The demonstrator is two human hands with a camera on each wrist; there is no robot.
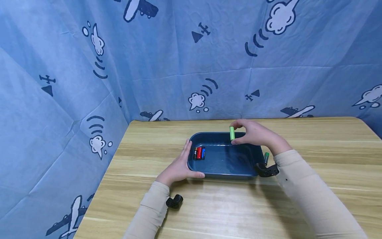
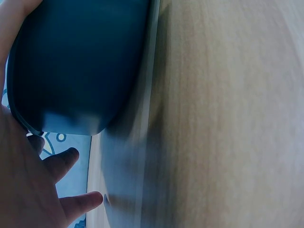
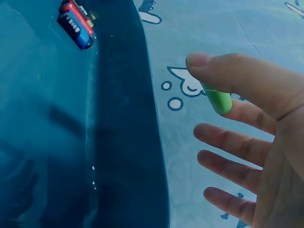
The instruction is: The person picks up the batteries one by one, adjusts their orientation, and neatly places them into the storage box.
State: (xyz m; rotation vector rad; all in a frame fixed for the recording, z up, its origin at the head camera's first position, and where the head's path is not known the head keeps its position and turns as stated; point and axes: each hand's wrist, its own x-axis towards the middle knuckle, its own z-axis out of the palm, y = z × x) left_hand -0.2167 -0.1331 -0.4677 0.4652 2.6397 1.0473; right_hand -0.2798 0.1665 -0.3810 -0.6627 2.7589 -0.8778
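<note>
My right hand (image 1: 255, 133) pinches a light green battery (image 1: 232, 133) between thumb and index finger. It holds it upright over the back part of a dark blue plastic tray (image 1: 231, 162); the other fingers are spread apart in the right wrist view. My left hand (image 1: 179, 168) rests against the tray's left end, thumb along the front wall and fingers along the left side, extended and spread in the left wrist view. Inside the tray at the left, a black battery (image 1: 195, 154), a red battery (image 1: 199, 153) and a blue battery (image 1: 203, 153) lie side by side.
A green and dark battery (image 1: 266, 158) is on the wooden table (image 1: 226, 205) just right of the tray, near the right wrist's black camera mount (image 1: 266, 170). A blue patterned curtain (image 1: 167, 63) hangs behind the table and along its left side.
</note>
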